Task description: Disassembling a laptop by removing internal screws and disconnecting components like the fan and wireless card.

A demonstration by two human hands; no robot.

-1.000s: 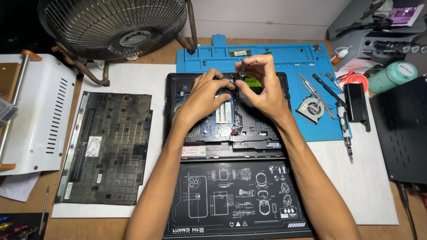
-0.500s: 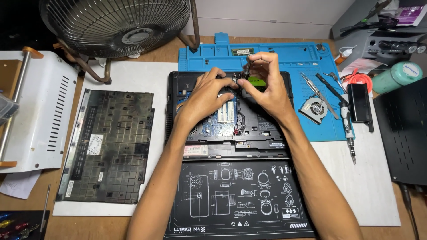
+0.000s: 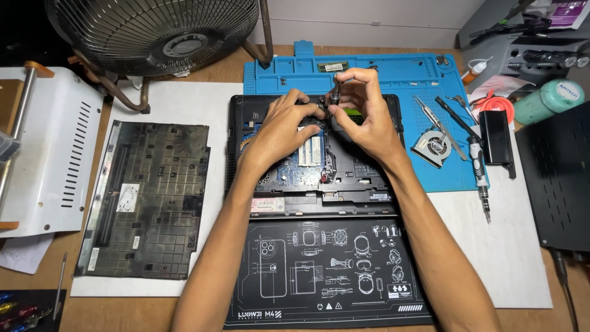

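Both hands are working over an opened laptop (image 3: 313, 157) that is lying in the middle of the counter (image 3: 215, 67), with its green and blue insides showing. The left hand (image 3: 279, 132) is resting flat on the laptop, its fingers spread and pressing down near the far edge. The right hand (image 3: 362, 114) is pinching a small dark tool (image 3: 335, 92) between thumb and fingers, holding it upright over the far part of the laptop, close to the left fingertips. The two hands are almost touching there. A black mat with white drawings (image 3: 332, 270) is lying just near the laptop. A blue mat (image 3: 418, 71) is lying under the far side of it. On the blue mat, to the right, a small round fan part (image 3: 433, 147), tweezers (image 3: 430, 117) and a screwdriver (image 3: 476, 166) are lying side by side. A dusty black cover (image 3: 147, 197) is sitting on a white sheet to the left. A big wire fan (image 3: 153, 27) is standing at the far left, and a white metal box (image 3: 49, 147) is sitting at the left edge.
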